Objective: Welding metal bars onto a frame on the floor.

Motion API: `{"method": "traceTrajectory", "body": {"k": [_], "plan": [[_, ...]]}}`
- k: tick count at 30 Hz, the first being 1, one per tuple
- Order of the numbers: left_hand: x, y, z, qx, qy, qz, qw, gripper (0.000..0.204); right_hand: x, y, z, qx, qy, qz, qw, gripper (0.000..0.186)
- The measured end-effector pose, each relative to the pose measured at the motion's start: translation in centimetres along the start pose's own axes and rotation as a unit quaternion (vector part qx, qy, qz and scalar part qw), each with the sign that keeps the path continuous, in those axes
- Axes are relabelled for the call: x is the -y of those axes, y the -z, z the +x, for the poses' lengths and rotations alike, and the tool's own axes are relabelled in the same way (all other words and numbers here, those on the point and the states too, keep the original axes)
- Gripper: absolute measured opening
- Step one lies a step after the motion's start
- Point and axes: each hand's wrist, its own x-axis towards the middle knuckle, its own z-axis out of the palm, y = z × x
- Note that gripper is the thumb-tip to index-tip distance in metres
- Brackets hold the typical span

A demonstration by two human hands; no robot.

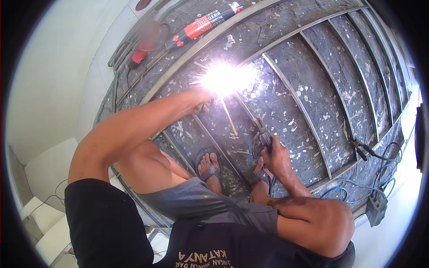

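A blinding white arc with sparks burns on the metal frame [298, 107], a ladder-like grid of long rails and crossbars lying on the floor. My right hand [278, 158] is wrapped round a dark welding electrode holder [263, 134], its jaws pointing up toward the glare. My left hand [203, 106] is at the lower left edge of the arc, with its fingers curled; the glare washes out most of it and hides what it grips. A thin brownish rod [229, 118] slants down out of the light, its lower end apart from the holder.
A red and black package [203, 27] lies beyond the frame, near a red object [139, 56] with a cord. At right, a black clamp [360, 148] grips the frame's rail. Blue and black cables [385, 172] run near a grey box [377, 207]. My sandalled feet [209, 169] stand between crossbars.
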Motion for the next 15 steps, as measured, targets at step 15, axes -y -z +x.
{"method": "traceTrajectory", "body": {"k": [15], "plan": [[-0.8, -0.9, -1.1, -0.042, -0.003, 0.056, 0.998, 0.010, 0.0, 0.3, -0.2, -0.009, 0.000, 0.009, 1.000, 0.042]]}}
